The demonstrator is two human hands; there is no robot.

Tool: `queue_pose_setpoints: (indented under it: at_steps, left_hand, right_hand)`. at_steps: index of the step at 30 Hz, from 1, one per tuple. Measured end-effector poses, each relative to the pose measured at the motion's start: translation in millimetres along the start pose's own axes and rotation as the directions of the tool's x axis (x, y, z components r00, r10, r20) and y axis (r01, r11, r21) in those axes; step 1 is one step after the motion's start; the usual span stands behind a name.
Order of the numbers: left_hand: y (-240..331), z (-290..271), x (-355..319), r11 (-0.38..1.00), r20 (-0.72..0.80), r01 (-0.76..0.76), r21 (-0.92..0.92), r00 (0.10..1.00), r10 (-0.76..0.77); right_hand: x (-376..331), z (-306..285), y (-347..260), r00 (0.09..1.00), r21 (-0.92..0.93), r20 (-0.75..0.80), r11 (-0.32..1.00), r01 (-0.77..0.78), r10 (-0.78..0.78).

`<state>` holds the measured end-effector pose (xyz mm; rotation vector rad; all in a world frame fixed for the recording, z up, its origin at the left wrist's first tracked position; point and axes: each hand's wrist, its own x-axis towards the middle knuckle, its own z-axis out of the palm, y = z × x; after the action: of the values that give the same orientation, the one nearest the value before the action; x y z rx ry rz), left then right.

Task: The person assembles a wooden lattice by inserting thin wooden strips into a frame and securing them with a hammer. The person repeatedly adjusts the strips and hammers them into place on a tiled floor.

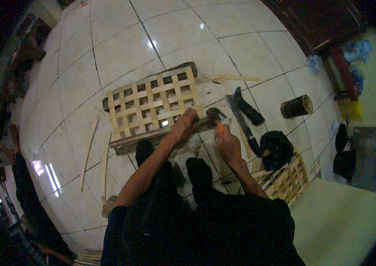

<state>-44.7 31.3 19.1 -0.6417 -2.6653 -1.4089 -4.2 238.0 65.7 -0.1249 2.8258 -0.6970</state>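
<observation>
Bamboo everywhere on that white tiled floor (121,48), and the woven bamboo lattice panel (154,104) is the thing to steer by, since it's the biggest piece of work in view. It looks mostly woven already: slats cross both ways in a tidy grid, and it sits on dark wooden battens (152,138) that stick out along its near edge. Judging by that, the weaving is largely done and what's left is the near edge, where both your hands are busy.

Your left hand (186,122) rests on the panel's near right corner, fingers curled down over the edge slat and pressing it, more pinning than gripping. Your right hand (225,142) is just right of that corner, closed around something small with an orange tip (219,127); I can't tell what tool it is.

Right of the panel lies a long machete-like blade (241,119) with a dark sheath (250,110) beside it. Further right and nearer you there's a black bag (277,148) and a second, smaller lattice panel (288,179). A short bamboo tube section (296,106) lies well out to the right. Left of the main panel, a couple of loose bamboo slats (89,153) lie unused.
</observation>
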Motion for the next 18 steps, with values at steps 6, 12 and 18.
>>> queue_pose_setpoints:
  at_steps: [6, 12, 18]
  left_hand:
    - [0.2, -1.4, 3.2, 0.983, 0.072, 0.174, 0.059, 0.981, -0.178]
    - [5.5, -4.4, -2.6, 0.991, 0.033, 0.109, -0.074, 0.994, -0.106]
    - [-32.5, 20.1, -0.9, 0.912, 0.083, 0.217, -0.349, 0.976, -0.201]
  right_hand:
    - [-6.5, 14.2, 12.8, 0.972, -0.115, -0.033, 0.967, 0.228, -0.233]
    - [-20.3, 19.1, 5.7, 0.975, 0.038, -0.127, 0.982, 0.187, -0.18]
    - [-25.6, 6.4, 30.0, 0.985, -0.087, -0.082, 0.986, 0.145, -0.152]
